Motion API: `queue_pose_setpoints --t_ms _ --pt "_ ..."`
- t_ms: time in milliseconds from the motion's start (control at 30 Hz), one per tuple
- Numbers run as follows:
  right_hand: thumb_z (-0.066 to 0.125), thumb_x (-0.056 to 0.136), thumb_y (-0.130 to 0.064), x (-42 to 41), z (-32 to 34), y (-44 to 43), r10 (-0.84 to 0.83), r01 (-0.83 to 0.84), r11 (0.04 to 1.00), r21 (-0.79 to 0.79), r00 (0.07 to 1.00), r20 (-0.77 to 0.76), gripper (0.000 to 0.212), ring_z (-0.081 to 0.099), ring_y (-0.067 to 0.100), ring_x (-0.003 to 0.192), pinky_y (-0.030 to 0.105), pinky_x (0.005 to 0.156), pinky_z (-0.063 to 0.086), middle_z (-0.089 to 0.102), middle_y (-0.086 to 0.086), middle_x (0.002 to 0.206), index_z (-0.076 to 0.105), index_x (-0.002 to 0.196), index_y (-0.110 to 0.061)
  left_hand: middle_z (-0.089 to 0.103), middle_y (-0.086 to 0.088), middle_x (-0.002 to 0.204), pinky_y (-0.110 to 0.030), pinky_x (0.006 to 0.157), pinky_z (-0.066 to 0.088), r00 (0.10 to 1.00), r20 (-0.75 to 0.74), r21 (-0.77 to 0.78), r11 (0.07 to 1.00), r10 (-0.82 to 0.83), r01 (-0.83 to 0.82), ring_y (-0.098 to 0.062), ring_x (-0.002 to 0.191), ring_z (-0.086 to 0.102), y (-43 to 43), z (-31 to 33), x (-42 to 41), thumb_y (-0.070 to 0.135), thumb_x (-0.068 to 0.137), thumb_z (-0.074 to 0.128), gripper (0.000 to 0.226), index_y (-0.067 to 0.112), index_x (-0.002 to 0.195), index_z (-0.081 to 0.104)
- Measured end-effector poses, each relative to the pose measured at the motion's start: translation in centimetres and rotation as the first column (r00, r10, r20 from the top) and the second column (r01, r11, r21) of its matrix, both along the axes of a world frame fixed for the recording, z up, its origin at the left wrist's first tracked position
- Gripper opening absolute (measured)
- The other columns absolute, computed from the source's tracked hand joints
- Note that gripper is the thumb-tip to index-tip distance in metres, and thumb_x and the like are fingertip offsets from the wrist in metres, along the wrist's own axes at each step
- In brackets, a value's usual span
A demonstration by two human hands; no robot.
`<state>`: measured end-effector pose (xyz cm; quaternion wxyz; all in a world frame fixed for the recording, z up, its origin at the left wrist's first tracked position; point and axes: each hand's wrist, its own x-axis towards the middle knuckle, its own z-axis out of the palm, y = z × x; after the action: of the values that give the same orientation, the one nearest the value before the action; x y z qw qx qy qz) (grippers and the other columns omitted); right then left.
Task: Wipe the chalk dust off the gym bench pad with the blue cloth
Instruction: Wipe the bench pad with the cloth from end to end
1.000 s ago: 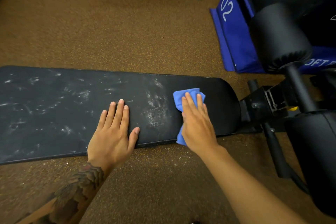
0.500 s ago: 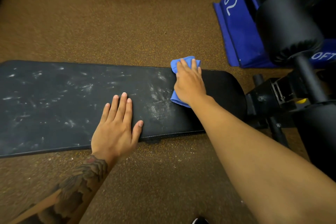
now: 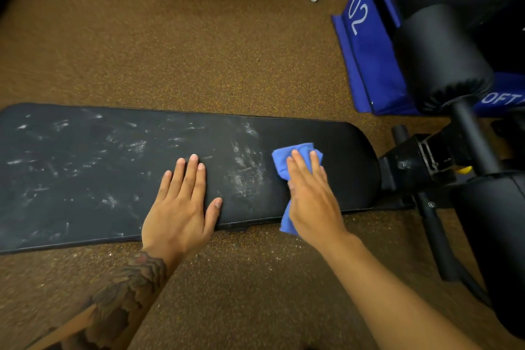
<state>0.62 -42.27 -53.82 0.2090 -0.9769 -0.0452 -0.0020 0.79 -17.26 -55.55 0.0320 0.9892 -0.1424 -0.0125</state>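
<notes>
The speckled brown floor (image 3: 199,60) fills most of the view. Across it lies the black pad (image 3: 85,179), long axis running left to right, with its rounded end on the right where it meets the black frame (image 3: 412,162). Past that end stand a padded roller (image 3: 440,57) and a blue block (image 3: 366,65) marked 02, so there is little room to sweep rightward. Leftward the pad runs open to the picture's edge. The left hand (image 3: 181,207) lies flat, fingers straight and close, thumb out, pressing the pad just inside its near edge. The right hand (image 3: 309,196) lies flat too, its straight fingers pressing the cloth (image 3: 295,152) onto the pad near the rounded end. A tail of cloth hangs over the near edge, and the thumb may be tucked against it, though that is hidden. Right of the cloth the pad looks clean. The chalk (image 3: 241,179) lies left of it: a dense patch between the 2 hands, then scattered streaks beyond the left hand. The next strokes likely run leftward along the long axis. The right hand is nearer the patch, and the left hand sits in that path.
</notes>
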Motion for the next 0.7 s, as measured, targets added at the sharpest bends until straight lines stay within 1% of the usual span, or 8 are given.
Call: queue_pose_setpoints --t_ms 67,133,200,267,367,467,567,700 --pt "0.039 0.086 0.005 2.4 -0.1 -0.3 -0.067 0.066 0.997 -0.039 0.998 -0.011 0.057 0.008 0.036 0.144 0.051 0.115 0.016 0.025 0.011 0.154 0.032 0.142 -0.002 0.016 -0.017 0.162 -0.049 0.121 0.014 1.0 0.0 -0.002 1.0 -0.002 0.002 -0.032 0.151 0.01 0.0 0.0 0.0 0.051 0.102 0.015 0.074 -0.001 0.152 0.024" --pt "0.039 0.09 0.0 5.7 0.1 0.1 -0.125 0.123 0.99 -0.064 0.992 -0.025 0.055 0.005 0.034 0.144 0.048 0.116 0.012 0.02 0.009 0.156 0.028 0.144 -0.004 0.016 -0.017 0.162 -0.049 0.122 0.013 1.0 -0.001 0.001 1.0 -0.003 0.003 -0.032 0.151 0.009 0.0 -0.1 0.1 0.052 0.102 0.014 0.074 -0.001 0.152 0.024" --pt "0.039 0.092 -0.005 8.8 0.4 1.1 -0.157 0.154 0.985 -0.081 0.987 -0.025 0.054 0.003 0.034 0.144 0.046 0.115 0.009 0.018 0.008 0.156 0.026 0.145 -0.006 0.016 -0.017 0.162 -0.049 0.122 0.014 1.0 -0.001 0.006 1.0 -0.003 0.003 -0.032 0.151 0.01 0.0 -0.1 0.1 0.052 0.101 0.013 0.074 -0.001 0.152 0.025" --pt "0.04 0.091 -0.006 11.1 0.6 2.5 -0.163 0.159 0.982 -0.101 0.986 -0.04 0.055 0.004 0.034 0.144 0.046 0.115 0.007 0.019 0.008 0.156 0.027 0.144 -0.006 0.017 -0.018 0.162 -0.05 0.121 0.015 1.0 0.0 0.004 1.0 0.002 -0.002 -0.032 0.151 0.011 0.0 -0.1 0.0 0.051 0.101 0.015 0.074 -0.001 0.152 0.025" --pt "0.043 0.086 -0.005 12.5 0.5 4.5 -0.096 0.09 0.989 -0.113 0.994 -0.046 0.057 0.006 0.035 0.143 0.047 0.116 0.007 0.024 0.007 0.154 0.03 0.142 -0.005 0.018 -0.018 0.162 -0.05 0.121 0.017 1.0 -0.001 0.009 1.0 0.002 -0.002 -0.034 0.151 0.013 -0.1 0.0 0.1 0.05 0.101 0.018 0.073 -0.001 0.152 0.027" --pt "0.042 0.089 -0.005 11.9 0.5 5.4 -0.001 -0.003 0.995 -0.1 0.999 -0.036 0.053 0.006 0.034 0.143 0.047 0.116 0.008 0.025 0.005 0.153 0.03 0.141 -0.007 0.021 -0.02 0.161 -0.051 0.12 0.018 1.0 -0.003 0.008 1.0 0.003 -0.003 -0.035 0.15 0.016 -0.3 0.1 0.1 0.049 0.1 0.02 0.073 -0.002 0.151 0.029" --pt "0.04 0.09 -0.001 9.2 0.5 5.8 0.089 -0.09 0.995 -0.034 0.995 -0.037 0.055 0.005 0.032 0.144 0.047 0.116 0.011 0.024 0.005 0.155 0.028 0.144 -0.007 0.022 -0.02 0.16 -0.051 0.12 0.018 1.0 -0.004 0.01 1.0 0.001 -0.001 -0.036 0.149 0.018 -0.2 0.2 0.1 0.049 0.1 0.02 0.073 -0.003 0.15 0.03" --pt "0.042 0.088 0.002 3.2 0.5 5.3 0.149 -0.149 0.989 0.004 0.989 0.005 0.058 0.006 0.031 0.145 0.045 0.117 0.013 0.026 0.007 0.154 0.029 0.144 -0.006 0.022 -0.02 0.161 -0.051 0.12 0.018 1.0 -0.01 0.002 1.0 0.001 -0.001 -0.036 0.15 0.017 -0.2 0.2 0.1 0.05 0.1 0.019 0.073 -0.003 0.151 0.03"
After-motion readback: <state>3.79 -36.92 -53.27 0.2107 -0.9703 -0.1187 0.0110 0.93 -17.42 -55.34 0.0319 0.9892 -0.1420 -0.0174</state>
